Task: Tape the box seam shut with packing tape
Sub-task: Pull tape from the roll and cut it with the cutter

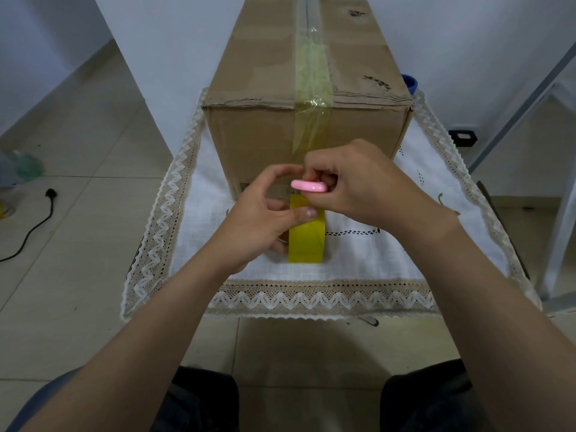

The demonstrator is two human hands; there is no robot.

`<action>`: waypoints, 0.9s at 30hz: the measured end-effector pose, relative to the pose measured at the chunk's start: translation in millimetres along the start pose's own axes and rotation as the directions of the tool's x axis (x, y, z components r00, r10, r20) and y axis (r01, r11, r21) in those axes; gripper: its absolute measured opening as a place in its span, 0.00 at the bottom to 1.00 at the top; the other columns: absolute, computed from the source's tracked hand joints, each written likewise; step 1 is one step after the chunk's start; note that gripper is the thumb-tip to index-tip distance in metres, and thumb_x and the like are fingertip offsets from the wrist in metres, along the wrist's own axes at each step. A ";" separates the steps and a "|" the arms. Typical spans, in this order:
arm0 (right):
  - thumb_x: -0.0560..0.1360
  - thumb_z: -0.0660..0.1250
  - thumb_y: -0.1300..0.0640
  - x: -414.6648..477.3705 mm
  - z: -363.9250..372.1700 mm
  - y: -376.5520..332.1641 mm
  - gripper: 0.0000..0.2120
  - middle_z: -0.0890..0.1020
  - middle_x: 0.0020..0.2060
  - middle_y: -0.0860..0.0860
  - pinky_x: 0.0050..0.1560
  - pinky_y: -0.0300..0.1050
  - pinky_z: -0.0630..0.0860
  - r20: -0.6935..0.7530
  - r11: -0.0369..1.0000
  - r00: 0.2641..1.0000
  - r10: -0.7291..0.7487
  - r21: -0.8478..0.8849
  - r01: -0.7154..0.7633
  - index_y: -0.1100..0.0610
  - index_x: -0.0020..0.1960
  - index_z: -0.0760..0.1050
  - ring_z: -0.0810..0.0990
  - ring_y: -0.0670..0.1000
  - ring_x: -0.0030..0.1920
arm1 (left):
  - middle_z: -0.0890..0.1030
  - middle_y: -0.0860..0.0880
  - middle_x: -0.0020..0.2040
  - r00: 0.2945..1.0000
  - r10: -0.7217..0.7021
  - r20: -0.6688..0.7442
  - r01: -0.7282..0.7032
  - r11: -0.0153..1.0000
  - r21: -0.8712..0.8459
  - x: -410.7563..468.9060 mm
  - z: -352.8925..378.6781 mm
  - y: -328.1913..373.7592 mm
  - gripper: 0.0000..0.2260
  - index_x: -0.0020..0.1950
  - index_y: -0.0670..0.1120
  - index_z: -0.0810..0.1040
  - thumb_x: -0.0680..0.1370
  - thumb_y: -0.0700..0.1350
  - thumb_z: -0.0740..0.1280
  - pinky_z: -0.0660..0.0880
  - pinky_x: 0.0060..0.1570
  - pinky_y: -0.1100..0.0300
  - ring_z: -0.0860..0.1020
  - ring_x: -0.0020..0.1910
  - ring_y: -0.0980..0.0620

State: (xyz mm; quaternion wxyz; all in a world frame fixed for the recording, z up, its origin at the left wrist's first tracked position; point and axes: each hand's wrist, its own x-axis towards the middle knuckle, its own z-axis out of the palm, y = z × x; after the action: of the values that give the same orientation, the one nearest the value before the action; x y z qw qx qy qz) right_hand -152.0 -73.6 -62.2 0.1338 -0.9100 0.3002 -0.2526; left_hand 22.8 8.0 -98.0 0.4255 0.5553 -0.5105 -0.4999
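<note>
Nearest, two bare forearms reach over the near edge of one small table [389,257], which is covered by a white cloth with lace trim. Two hands meet above the middle of the cloth. The left hand [265,219] grips the one yellow tape roll [307,241], which stands on edge just in front of the box. Its thumb presses the top of the roll and its other fingers curl at the roll's left side. The right hand [361,182] has its fingers curled tight round one small pink tool [308,186], held flat just above the roll; whether it touches the tape cannot be told. Beyond them one brown cardboard box [255,135] fills the far half of the table. One strip of tape [311,76], yellowish and clear, runs wrinkled along the top seam, over the near top edge and down the front face to the hands. Around the table lie pale floor tiles [78,135] with a black cable [34,232] on the left, and white walls [171,42] stand behind.
</note>
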 end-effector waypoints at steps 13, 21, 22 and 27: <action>0.76 0.72 0.52 0.5 7.2 5.1 0.13 0.71 0.25 0.46 0.33 0.36 0.59 0.010 1.000 1.000 0.001 -0.010 -0.001 0.55 0.36 0.75 0.69 0.45 0.28 | 0.87 0.35 0.50 1.000 -0.005 0.003 0.005 1.000 0.000 -2.0 1.2 2.2 0.25 0.64 0.65 0.73 0.76 0.43 0.78 0.82 0.41 0.46 0.85 0.43 0.45; 0.76 0.73 0.52 -1.8 1.2 7.8 0.13 0.74 0.26 0.47 0.32 0.40 0.60 0.015 0.999 1.000 -0.021 -0.031 0.021 0.56 0.36 0.76 0.69 0.50 0.28 | 0.88 0.37 0.49 1.000 -0.026 0.005 0.026 1.000 0.005 -1.4 1.9 3.6 0.26 0.69 0.60 0.72 0.77 0.42 0.77 0.82 0.36 0.52 0.85 0.41 0.47; 0.76 0.74 0.52 -2.3 0.5 8.2 0.13 0.73 0.26 0.46 0.32 0.40 0.60 0.018 0.999 1.000 -0.021 -0.027 0.021 0.56 0.36 0.76 0.69 0.49 0.28 | 0.88 0.36 0.49 1.000 -0.028 0.004 0.028 1.000 0.005 -1.5 2.0 4.0 0.26 0.69 0.59 0.72 0.77 0.42 0.77 0.82 0.36 0.52 0.85 0.41 0.47; 0.76 0.75 0.52 -5.9 -3.7 10.6 0.15 0.70 0.25 0.44 0.32 0.36 0.59 0.025 1.000 1.000 -0.004 -0.016 0.004 0.55 0.35 0.74 0.68 0.45 0.28 | 0.88 0.37 0.50 0.999 -0.036 -0.004 0.036 0.999 0.004 -1.5 2.6 4.4 0.26 0.69 0.59 0.72 0.77 0.42 0.77 0.82 0.38 0.49 0.85 0.42 0.46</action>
State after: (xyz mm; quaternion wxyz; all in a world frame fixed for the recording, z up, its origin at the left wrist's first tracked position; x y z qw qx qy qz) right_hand -163.2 -78.7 -65.6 0.1295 -0.9149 0.2987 -0.2388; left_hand 19.7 9.1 -93.9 0.4164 0.5661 -0.5007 -0.5054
